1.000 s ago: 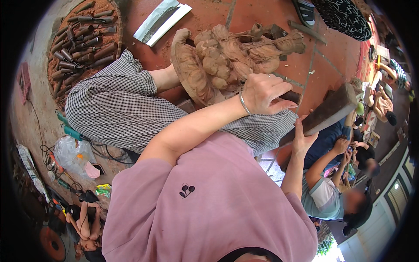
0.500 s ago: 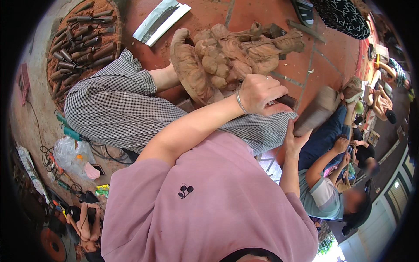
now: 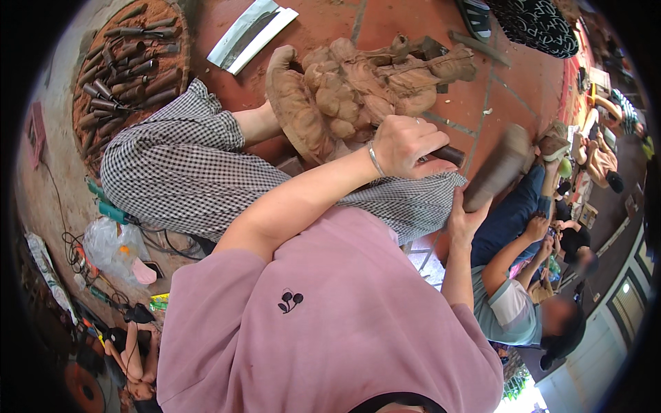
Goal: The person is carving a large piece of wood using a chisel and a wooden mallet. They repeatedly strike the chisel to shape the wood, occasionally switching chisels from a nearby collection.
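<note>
My left hand (image 3: 407, 146) is closed round a chisel (image 3: 452, 156); its dark handle end sticks out on the right side of my fist, and its blade is mostly hidden by the hand. In front of that fist lies a brown wood carving (image 3: 344, 93) with rounded, folded relief, tilted on the floor by my legs. My right hand (image 3: 469, 219) grips a thick wooden mallet (image 3: 499, 168), slightly blurred, held apart from the chisel's handle end and to its right.
At the far left a round basket (image 3: 186, 51) of sawdust holds many chisels. A sharpening stone on white wrapping (image 3: 251, 38) lies on the tiles. Cables and a plastic bag (image 3: 113, 248) are at left. A co-worker (image 3: 513, 303) sits close on my right.
The mallet has shifted slightly, its far end smeared by motion. The chisel handle sits a little higher and further left in view. Both hands keep their grips.
</note>
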The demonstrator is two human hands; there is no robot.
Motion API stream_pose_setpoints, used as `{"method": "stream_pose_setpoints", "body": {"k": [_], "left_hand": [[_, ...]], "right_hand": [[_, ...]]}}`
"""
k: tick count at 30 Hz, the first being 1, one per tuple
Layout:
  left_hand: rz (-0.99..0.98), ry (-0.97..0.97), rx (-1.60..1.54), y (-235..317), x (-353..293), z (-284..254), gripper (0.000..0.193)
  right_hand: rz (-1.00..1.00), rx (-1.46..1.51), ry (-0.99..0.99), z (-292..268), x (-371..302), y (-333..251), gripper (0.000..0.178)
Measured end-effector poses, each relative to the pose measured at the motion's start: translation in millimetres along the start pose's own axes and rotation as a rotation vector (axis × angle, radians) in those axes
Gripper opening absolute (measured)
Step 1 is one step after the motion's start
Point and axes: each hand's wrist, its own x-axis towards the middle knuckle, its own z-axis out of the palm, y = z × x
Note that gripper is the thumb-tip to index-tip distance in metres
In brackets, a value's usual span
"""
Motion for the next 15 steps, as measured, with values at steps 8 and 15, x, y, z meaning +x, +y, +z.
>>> {"method": "stream_pose_setpoints", "body": {"k": [8, 15], "left_hand": [[0.013, -0.131, 0.071, 33, -5, 8, 0.036], [-0.085, -0.313, 0.005, 32, 6, 16, 0.033]], "right_hand": [[0.056, 0.111, -0.13, -1, 2, 10, 0.039], [0.606, 0.585, -0.264, 11, 2, 13, 0.029]]}}
